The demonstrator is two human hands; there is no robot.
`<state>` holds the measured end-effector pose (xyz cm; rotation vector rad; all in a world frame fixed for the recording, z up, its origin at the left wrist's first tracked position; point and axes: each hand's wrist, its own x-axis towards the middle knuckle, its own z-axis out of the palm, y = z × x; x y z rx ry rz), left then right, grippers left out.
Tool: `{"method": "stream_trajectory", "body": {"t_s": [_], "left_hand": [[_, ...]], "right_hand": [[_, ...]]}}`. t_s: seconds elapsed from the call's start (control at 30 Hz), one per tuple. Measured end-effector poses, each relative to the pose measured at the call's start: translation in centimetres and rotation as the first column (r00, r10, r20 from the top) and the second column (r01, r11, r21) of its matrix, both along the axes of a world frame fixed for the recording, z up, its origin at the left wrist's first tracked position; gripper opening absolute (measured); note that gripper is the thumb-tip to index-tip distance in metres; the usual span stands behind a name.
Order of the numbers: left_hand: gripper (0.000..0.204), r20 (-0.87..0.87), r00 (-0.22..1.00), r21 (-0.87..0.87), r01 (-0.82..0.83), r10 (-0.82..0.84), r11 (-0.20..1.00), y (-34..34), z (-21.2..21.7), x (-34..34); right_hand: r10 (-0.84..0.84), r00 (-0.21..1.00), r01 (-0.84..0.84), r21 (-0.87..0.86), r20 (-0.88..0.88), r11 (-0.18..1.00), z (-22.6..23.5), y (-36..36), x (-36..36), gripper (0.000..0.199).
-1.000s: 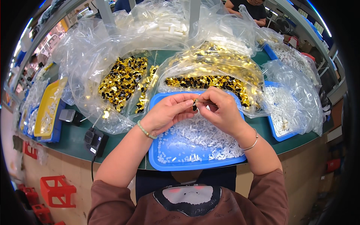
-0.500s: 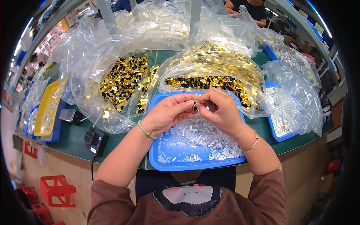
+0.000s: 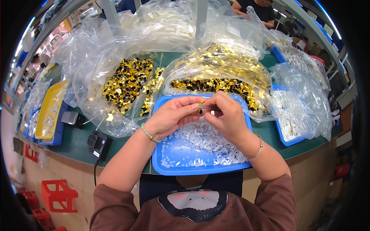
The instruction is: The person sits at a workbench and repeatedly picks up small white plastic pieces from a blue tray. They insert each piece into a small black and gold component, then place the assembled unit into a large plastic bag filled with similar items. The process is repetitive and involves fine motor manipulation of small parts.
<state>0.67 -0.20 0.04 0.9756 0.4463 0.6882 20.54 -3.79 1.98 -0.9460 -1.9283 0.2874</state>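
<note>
Above the far part of a blue tray [image 3: 200, 169], my two hands meet at the fingertips. My left hand [image 3: 179, 113] pinches a small gold-and-black piece [image 3: 200, 111], mostly covered by the fingers. Closed around thin metal tweezers [image 3: 211, 108], my right hand [image 3: 227, 113] holds their tip against that piece. Many small white plastic parts [image 3: 196, 140] lie loose in the tray under my hands. Behind the tray, a clear plastic bag holds a heap of gold-and-black pieces [image 3: 216, 83]; another heap [image 3: 127, 82] lies on plastic to its left.
A black boxy device [image 3: 97, 144] with a cable stands left of the tray. Further left is a yellow tray [image 3: 48, 111] on a blue one. At right, another blue tray [image 3: 287, 131] carries white parts under plastic. Across the table sits a person [image 3: 256, 11].
My right hand has turned slightly at the fingertips, and the tweezers now lie flatter against the piece. My left hand stays almost still. The blue tray has shifted very slightly left.
</note>
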Motion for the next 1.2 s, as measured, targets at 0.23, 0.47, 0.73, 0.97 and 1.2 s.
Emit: {"method": "stream_trajectory", "body": {"t_s": [0.23,0.47,0.73,0.97,1.2], "left_hand": [[0.041,0.008,1.0,-0.025,-0.004,0.004,1.0,0.1,-0.1,-0.2],[0.041,-0.109,0.987,0.191,-0.098,0.12,0.977,-0.4,0.1,0.2],[0.036,-0.213,0.952,0.356,-0.134,0.219,0.925,-0.4,-0.1,0.7],[0.033,-0.236,0.951,0.433,-0.081,0.2,0.898,-0.3,-0.1,0.6],[0.028,-0.264,0.943,0.479,-0.054,0.203,0.876,-0.5,-0.6,0.8]], "right_hand": [[-0.025,0.997,0.011,-0.192,-0.073,0.981,0.3,-0.3,-0.2,0.017],[0.047,0.999,-0.045,-0.158,0.005,0.986,0.1,0.6,0.3,0.022],[0.075,0.995,-0.058,-0.218,0.067,0.974,0.3,0.6,0.7,0.026],[0.11,0.993,-0.103,-0.152,0.043,0.983,-0.5,0.8,0.9,0.023],[0.181,0.981,-0.169,-0.149,0.071,0.974,-0.4,1.1,1.2,0.02]]}}
